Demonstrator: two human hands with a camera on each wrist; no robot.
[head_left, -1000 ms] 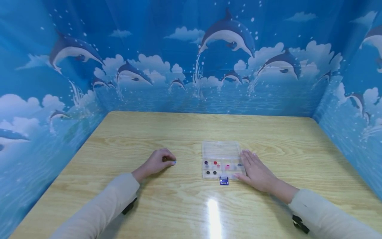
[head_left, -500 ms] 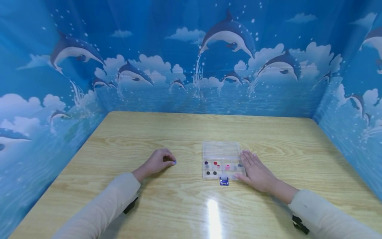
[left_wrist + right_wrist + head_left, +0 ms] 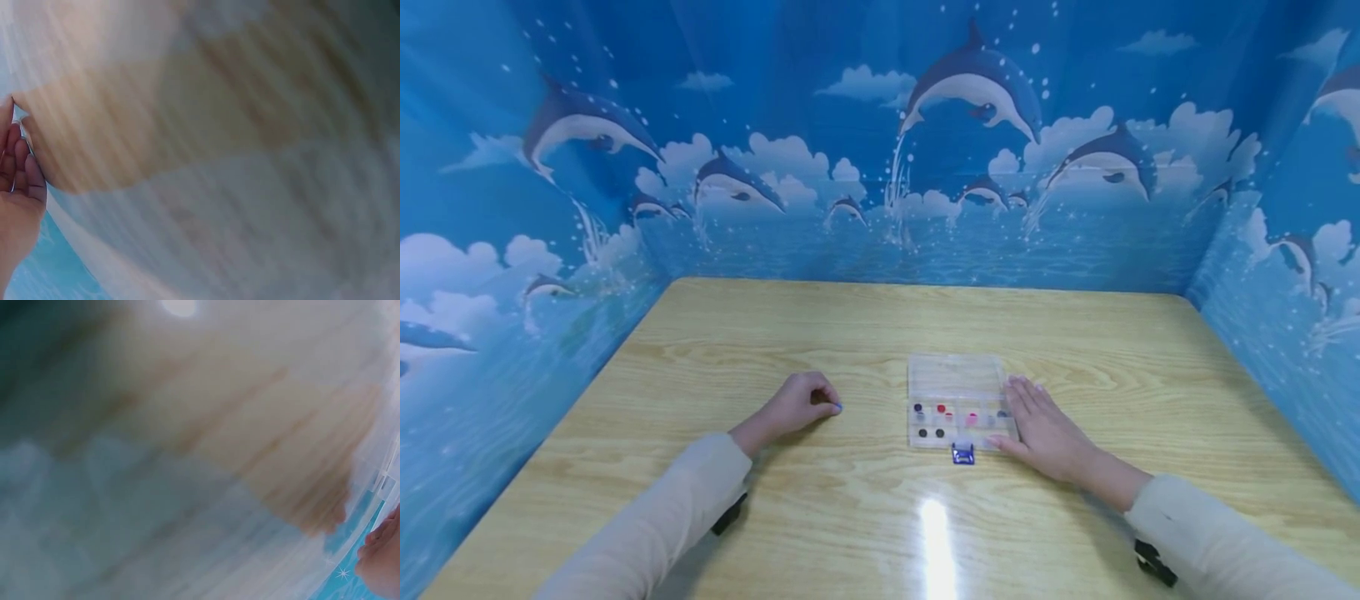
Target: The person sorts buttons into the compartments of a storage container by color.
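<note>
In the head view a clear plastic box (image 3: 955, 377) lies with its lid folded back on the table. Its compartments hold small round pieces: several dark ones, a red one (image 3: 941, 408) and a pink one (image 3: 972, 418). At the front edge sits a blue clasp (image 3: 963, 455). My right hand (image 3: 1051, 433) rests with straight fingers along the box's right side, thumb over its front corner. To the left of the box, my left hand (image 3: 796, 403) pinches a tiny blue piece (image 3: 838, 407) between thumb and forefinger, close to the tabletop. Its exact kind is too small to tell.
The wood-grain table (image 3: 850, 517) reaches back to a blue curtain (image 3: 820, 225) printed with dolphins, which also encloses both sides. A bright light reflection shows on the table in front of the box. Both wrist views mostly show blurred tabletop.
</note>
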